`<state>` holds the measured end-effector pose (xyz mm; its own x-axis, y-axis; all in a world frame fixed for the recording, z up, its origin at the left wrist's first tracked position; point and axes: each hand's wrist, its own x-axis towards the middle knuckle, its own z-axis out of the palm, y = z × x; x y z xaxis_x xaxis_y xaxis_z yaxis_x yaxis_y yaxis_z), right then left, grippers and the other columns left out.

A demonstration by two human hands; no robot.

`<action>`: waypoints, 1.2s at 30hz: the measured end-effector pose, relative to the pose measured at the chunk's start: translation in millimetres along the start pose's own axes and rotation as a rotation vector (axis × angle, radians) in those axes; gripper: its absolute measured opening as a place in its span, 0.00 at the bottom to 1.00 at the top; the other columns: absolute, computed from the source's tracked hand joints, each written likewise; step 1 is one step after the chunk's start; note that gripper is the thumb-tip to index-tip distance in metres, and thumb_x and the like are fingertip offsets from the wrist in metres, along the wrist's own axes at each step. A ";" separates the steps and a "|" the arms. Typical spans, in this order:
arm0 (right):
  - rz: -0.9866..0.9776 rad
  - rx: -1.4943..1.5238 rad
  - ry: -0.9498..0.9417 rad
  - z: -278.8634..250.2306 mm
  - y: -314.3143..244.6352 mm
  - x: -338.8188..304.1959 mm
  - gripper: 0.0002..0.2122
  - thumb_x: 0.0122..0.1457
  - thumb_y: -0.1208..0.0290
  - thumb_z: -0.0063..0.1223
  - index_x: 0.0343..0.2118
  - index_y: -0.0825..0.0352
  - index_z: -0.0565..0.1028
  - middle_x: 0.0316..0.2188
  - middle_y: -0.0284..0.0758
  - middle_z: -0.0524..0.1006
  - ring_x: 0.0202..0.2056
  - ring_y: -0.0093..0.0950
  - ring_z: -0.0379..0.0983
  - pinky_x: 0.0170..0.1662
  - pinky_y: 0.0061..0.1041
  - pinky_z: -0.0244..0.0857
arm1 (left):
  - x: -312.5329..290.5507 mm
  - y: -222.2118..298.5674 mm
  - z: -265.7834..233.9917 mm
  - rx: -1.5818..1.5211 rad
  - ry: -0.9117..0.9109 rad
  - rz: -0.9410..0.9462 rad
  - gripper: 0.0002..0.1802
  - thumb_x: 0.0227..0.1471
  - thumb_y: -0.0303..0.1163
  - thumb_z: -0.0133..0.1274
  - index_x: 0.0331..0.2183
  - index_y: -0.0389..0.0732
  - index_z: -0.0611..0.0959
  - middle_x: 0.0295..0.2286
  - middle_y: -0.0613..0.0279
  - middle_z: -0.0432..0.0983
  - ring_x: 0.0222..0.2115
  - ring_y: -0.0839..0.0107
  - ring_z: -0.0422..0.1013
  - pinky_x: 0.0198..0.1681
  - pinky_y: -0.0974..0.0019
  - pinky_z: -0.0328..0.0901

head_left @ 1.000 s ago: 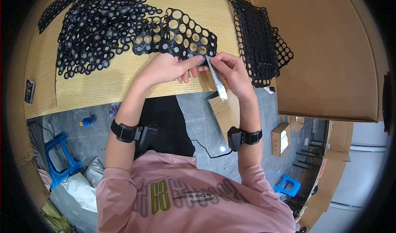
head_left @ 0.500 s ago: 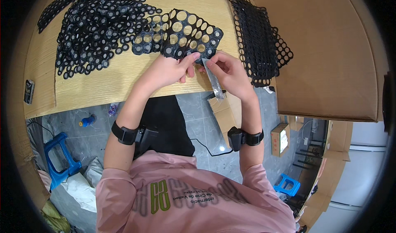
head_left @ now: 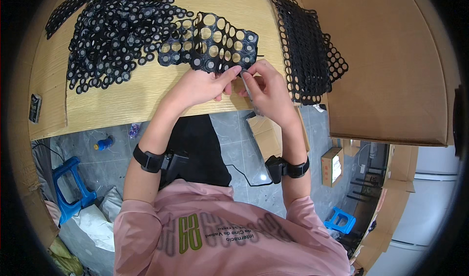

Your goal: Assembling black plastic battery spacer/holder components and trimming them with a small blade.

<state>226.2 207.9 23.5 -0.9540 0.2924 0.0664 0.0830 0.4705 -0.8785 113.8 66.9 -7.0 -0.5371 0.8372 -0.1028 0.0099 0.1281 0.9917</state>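
Observation:
A black perforated rubber sheet (head_left: 201, 51) with rows of round holes, some filled by grey-centred discs, is bent up over the table. My left hand (head_left: 205, 85) pinches its near edge between thumb and fingers. Close beside it, my right hand (head_left: 267, 88) is closed at the sheet's near right corner. A narrow clear plastic strip (head_left: 248, 89) runs down from the right thumb and fingertips, partly hidden by that hand. Left of the sheet spreads a big heap of small black rings with grey centres (head_left: 110, 39).
More perforated black sheets (head_left: 304, 49) are stacked at the table's right, beside a tall cardboard wall (head_left: 386, 66). Another sheet (head_left: 73, 5) lies far left. A small black box (head_left: 34, 108) sits near the left edge. Below are a blue stool (head_left: 71, 188) and cardboard (head_left: 266, 134).
My right hand has shifted slightly left and turned, so the strip now shows less. The sheet's right side has drawn in to the left. My left hand has barely moved.

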 end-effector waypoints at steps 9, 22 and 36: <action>-0.173 -0.321 0.138 10.0 3.0 2.5 0.03 0.55 0.82 0.49 0.27 0.73 0.68 0.26 0.45 0.67 0.25 0.43 0.70 0.28 0.36 0.63 | -1.4 -0.9 3.6 -0.088 0.065 -0.036 0.17 0.61 0.37 0.46 0.30 0.31 0.77 0.16 0.63 0.72 0.14 0.78 0.65 0.17 0.72 0.61; -0.215 -0.533 0.335 37.2 -3.8 1.7 0.02 0.55 0.84 0.46 0.28 0.74 0.66 0.29 0.48 0.67 0.29 0.49 0.66 0.32 0.41 0.62 | 1.8 -11.4 16.7 0.157 0.246 0.177 0.11 0.60 0.33 0.46 0.33 0.36 0.78 0.18 0.60 0.72 0.16 0.72 0.67 0.21 0.68 0.62; -0.177 -0.504 0.322 40.9 -2.5 3.5 0.04 0.55 0.84 0.46 0.33 0.72 0.66 0.32 0.48 0.67 0.31 0.51 0.68 0.32 0.42 0.63 | 1.7 -21.0 25.4 0.188 0.313 0.263 0.12 0.56 0.23 0.46 0.42 0.32 0.76 0.35 0.48 0.78 0.38 0.58 0.75 0.41 0.62 0.67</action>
<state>210.9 173.7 6.6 -0.8373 0.3738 0.3990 0.1325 0.8467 -0.5152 134.1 79.1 -30.0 -0.7250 0.6565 0.2082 0.3178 0.0506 0.9468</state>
